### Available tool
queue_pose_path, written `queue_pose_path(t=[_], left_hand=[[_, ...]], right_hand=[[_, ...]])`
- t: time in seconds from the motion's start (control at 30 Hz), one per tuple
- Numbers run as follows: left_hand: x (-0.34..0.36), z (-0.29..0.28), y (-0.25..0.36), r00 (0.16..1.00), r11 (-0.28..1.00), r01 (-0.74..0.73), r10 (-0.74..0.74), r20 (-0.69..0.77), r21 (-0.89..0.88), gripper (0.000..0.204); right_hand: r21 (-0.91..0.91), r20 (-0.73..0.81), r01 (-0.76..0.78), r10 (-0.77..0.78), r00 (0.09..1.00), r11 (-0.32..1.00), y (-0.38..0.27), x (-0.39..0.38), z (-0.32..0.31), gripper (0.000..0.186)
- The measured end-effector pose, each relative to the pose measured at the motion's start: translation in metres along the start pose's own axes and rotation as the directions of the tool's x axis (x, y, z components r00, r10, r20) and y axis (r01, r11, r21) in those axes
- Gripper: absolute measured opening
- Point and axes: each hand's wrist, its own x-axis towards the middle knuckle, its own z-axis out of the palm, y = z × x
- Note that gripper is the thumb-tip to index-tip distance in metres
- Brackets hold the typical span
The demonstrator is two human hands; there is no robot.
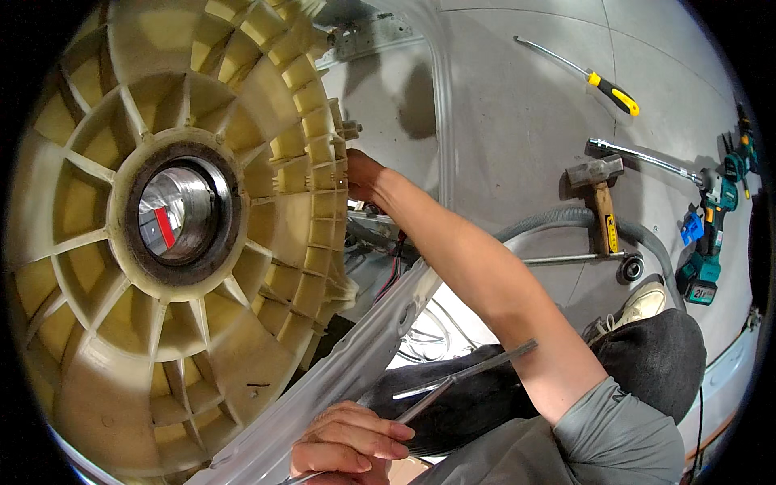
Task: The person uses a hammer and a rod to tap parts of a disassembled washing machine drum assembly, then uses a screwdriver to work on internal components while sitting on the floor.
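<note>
A large yellowed plastic washing machine tub [89, 356] with radial ribs fills the left side, a dark ring and metal bore [202, 210] at its hub. Low in the view, my left hand [352, 444] is closed around the shaft of a metal T-handle wrench [485, 364], its crossbar pointing up and right. My right arm stretches across to the tub's right edge. There my right hand [368, 175] reaches in behind the rim, its fingers hidden by the tub. Wires [394, 271] hang just below that hand, inside the metal cabinet [364, 356].
On the grey floor to the right lie a yellow-black screwdriver [610, 93], a hammer [604, 202], a long-handled socket wrench [630, 267] and a teal cordless power tool [711, 234] with a long extension. A grey hose [558, 218] curves past the hammer. My shoe [643, 305] rests close by.
</note>
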Motion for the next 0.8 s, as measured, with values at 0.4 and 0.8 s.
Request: queue_pose_path(t=[0.4, 0.8], left_hand=[[-0.002, -0.011, -0.003, 1.000, 0.999, -0.025, 0.026, 0.015, -0.047, 0.045], [0.011, -0.010, -0.008, 0.999, 0.999, -0.045, 0.044, -0.015, -0.023, 0.044]], right_hand=[[-0.036, -0.099, 0.039, -0.042, 0.994, 0.999, -0.001, -0.006, 0.003, 0.031], [-0.139, -0.134, -0.052, 0.033, 0.990, 0.989, -0.017, -0.014, 0.013, 0.025]])
